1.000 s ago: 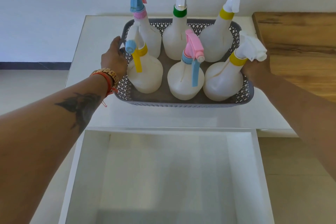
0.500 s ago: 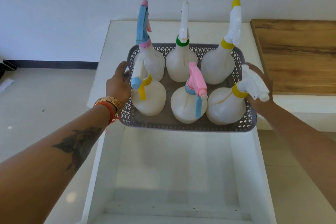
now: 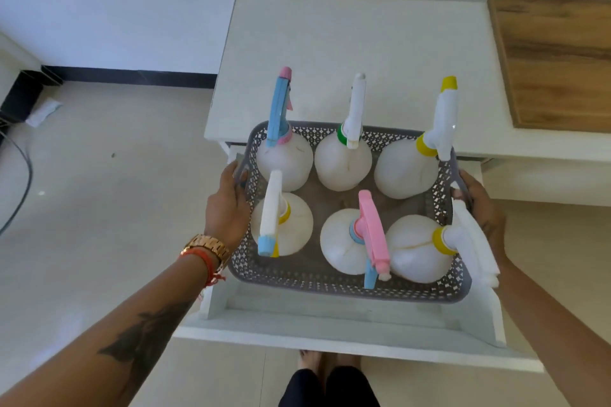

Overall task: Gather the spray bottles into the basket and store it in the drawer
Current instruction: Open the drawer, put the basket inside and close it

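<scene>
All six spray bottles [image 3: 344, 162] are gathered in the basket [image 3: 330, 284], which is gripped between the left hand [image 3: 228, 205] and right hand [image 3: 479, 205], above the open drawer [image 3: 347, 337]. Lowering and closing remain.

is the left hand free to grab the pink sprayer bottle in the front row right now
Probably not: the left hand grips the basket rim, as does the right hand. Nothing blocks the pink sprayer bottle itself.
</scene>
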